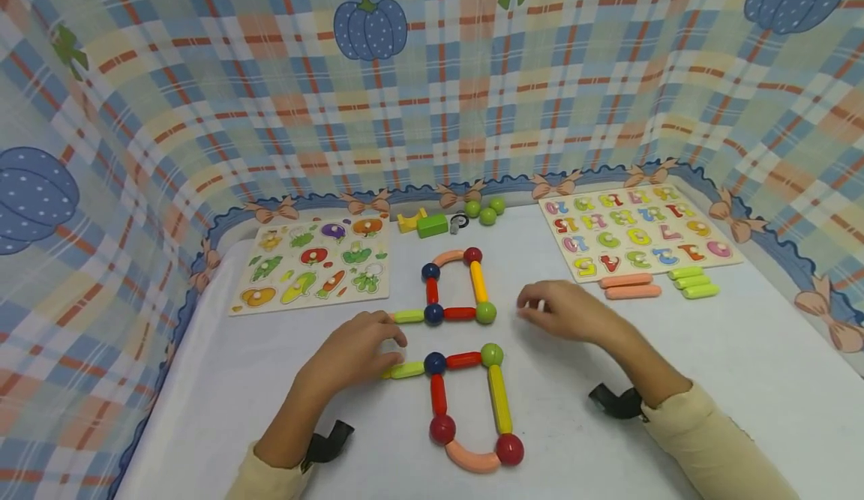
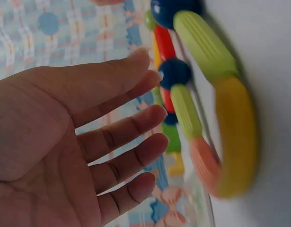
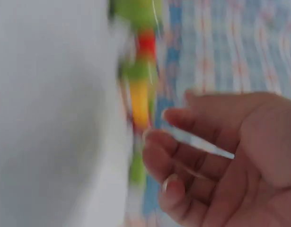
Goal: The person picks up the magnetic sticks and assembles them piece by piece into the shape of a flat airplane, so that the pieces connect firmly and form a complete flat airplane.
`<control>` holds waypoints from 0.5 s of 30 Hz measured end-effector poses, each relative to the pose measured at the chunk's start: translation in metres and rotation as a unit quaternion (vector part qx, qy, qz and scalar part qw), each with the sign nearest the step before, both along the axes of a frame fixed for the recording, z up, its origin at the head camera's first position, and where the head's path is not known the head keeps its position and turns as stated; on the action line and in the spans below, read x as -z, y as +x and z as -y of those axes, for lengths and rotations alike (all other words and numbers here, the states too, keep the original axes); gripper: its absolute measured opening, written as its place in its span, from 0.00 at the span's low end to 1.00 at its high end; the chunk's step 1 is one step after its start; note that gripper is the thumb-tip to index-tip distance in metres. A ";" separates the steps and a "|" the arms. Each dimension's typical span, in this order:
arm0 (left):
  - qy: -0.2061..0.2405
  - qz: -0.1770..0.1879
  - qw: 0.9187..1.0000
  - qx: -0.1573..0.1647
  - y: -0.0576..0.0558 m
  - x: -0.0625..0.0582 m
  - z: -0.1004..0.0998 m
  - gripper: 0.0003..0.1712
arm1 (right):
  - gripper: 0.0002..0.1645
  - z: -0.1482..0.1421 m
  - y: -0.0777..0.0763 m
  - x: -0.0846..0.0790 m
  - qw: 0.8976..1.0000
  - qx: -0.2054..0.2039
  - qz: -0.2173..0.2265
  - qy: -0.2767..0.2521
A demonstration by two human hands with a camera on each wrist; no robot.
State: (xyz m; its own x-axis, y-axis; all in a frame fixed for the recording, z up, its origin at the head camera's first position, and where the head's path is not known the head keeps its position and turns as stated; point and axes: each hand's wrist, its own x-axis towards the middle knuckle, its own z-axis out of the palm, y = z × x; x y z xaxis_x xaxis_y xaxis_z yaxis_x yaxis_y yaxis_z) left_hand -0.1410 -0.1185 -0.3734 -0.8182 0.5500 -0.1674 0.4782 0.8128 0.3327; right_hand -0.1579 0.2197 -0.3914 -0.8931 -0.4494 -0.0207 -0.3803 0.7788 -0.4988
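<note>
My left hand [image 1: 358, 350] hovers over the left end of a figure of magnetic sticks and balls, its fingers extended and holding nothing. In the left wrist view, a yellow curved stick [image 2: 237, 142] and a peach curved stick [image 2: 204, 158] join two light green sticks [image 2: 204, 45] beside the fingers. The upper loop has a blue ball [image 1: 434, 314], a red stick [image 1: 460, 313] and a green ball [image 1: 486, 312]; the lower loop ends in red balls [image 1: 509, 450] joined by a peach curved stick [image 1: 472, 458]. Right of the upper green ball, my right hand [image 1: 563, 311] hangs loosely curled, holding nothing.
A vegetable puzzle board [image 1: 310, 264] lies at the back left, a number puzzle board [image 1: 637, 230] at the back right. Spare peach sticks [image 1: 631, 291] and green sticks [image 1: 695, 282] lie beside it. Green balls [image 1: 487, 217] and a green block [image 1: 432, 225] sit near the curtain [image 1: 439, 125].
</note>
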 end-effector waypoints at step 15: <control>-0.123 -0.008 0.982 0.146 -0.039 -0.008 -0.100 0.11 | 0.16 -0.118 -0.033 0.011 0.966 0.220 0.045 0.126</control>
State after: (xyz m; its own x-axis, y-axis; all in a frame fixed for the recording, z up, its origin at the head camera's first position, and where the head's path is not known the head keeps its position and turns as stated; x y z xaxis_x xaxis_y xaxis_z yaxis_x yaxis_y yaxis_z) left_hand -0.1798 -0.0189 -0.3655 -0.6350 0.7060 -0.3136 0.7063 0.6950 0.1347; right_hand -0.1913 0.3375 -0.4024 -0.9861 0.0021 -0.1662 0.0505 0.9565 -0.2873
